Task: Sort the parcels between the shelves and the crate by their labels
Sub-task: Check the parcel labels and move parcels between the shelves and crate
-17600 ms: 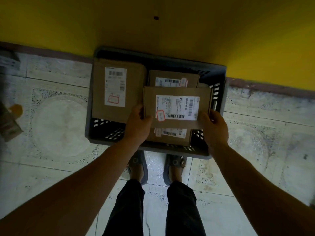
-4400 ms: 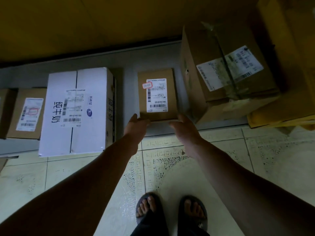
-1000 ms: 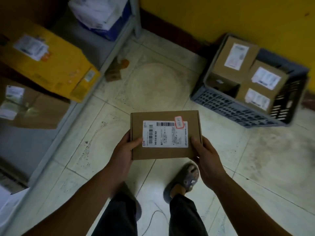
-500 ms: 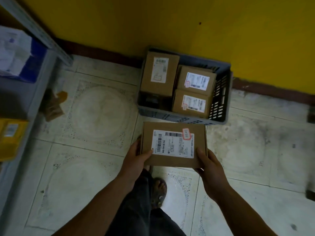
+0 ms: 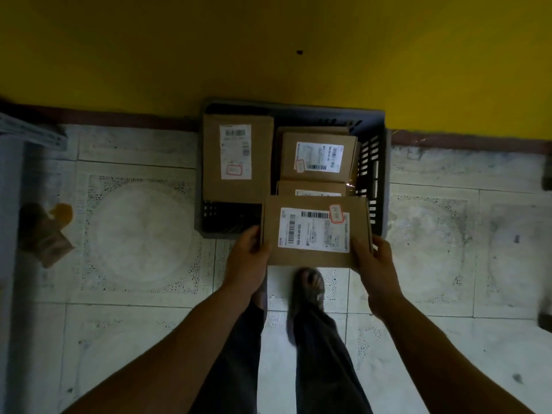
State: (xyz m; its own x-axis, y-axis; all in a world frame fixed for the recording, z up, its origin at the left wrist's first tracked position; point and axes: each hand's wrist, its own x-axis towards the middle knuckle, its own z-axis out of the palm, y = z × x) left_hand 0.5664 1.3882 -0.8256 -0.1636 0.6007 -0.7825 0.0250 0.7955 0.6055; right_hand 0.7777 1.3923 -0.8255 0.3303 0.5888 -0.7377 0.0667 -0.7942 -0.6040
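I hold a flat brown parcel (image 5: 315, 258) with a white label and a red-outlined sticker. My left hand (image 5: 248, 258) grips its left edge and my right hand (image 5: 372, 264) grips its right edge. It hovers over the near right edge of the dark grey crate (image 5: 375, 174), which stands on the floor against the yellow wall. Inside the crate lie a tall labelled parcel (image 5: 237, 156) on the left, a smaller labelled parcel (image 5: 318, 156) on the right, and a third parcel (image 5: 310, 188) mostly hidden under the one I hold.
Pale patterned floor tiles surround the crate. A small crumpled brown carton (image 5: 44, 237) lies on the floor at the left, beside the grey shelf frame (image 5: 12, 180). My legs and one sandalled foot (image 5: 309, 289) are below the parcel.
I have stepped closer to the crate. The parcel in both hands now overlaps the crate's near right edge, where before it hung over the floor in front of it.
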